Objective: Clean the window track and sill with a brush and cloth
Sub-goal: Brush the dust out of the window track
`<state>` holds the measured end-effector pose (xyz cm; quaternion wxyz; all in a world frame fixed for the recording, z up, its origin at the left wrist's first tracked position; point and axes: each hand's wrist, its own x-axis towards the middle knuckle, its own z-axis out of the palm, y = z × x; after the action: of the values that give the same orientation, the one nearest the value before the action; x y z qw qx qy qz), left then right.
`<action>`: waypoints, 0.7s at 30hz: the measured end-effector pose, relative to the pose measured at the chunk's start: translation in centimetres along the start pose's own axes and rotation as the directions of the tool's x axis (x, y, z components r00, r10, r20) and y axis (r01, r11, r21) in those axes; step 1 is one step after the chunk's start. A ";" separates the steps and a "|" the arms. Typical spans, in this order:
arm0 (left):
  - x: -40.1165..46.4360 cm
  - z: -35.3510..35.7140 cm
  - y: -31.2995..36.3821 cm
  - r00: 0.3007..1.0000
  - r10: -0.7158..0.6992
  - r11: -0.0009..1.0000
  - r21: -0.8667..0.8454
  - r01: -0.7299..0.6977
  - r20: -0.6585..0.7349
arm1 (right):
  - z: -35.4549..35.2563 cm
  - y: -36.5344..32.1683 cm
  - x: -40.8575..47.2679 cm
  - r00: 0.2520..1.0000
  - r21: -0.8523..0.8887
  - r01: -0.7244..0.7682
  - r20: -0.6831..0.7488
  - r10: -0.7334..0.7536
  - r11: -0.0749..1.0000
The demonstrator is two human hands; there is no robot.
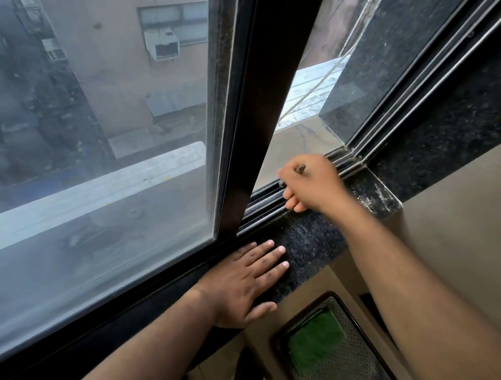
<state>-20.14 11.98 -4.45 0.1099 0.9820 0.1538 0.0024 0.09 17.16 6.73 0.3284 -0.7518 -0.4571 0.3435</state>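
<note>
A large pane of dusty, hazy glass (76, 150) fills the left, set in a dark frame (248, 93) that slants down to the window track (263, 201). The left hand (246, 283) lies flat, fingers spread, palm down on the speckled black granite sill (311, 245), holding nothing. Right of it, the right hand (312, 181) is curled into a fist over the ribbed metal rails of the track, its grip closed around a thin dark handle (300, 169), presumably the brush; the bristles are hidden. Below the sill, a folded green cloth (315, 341) rests on a dark mesh tray (340, 377).
</note>
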 end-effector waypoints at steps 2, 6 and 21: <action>0.0 -0.1 0.1 1.000 -0.003 1.000 0.008 0.003 0.004 | -0.3 0.4 0.1 0.995 -0.149 0.096 -0.009 -0.098 0.984; 0.0 0.0 0.0 1.000 -0.005 1.000 0.015 0.004 0.006 | -2.5 -0.5 1.6 0.991 -0.335 0.085 -0.072 -0.115 0.938; 0.2 0.3 -0.2 1.000 -0.011 1.000 -0.017 0.011 -0.005 | -5.5 -1.9 4.3 0.911 -0.088 -0.140 -0.402 0.094 0.986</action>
<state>-19.96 12.16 -4.80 0.1179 0.9801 0.1593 0.0054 5.21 20.83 10.31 0.3493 -0.8494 -0.3541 0.1762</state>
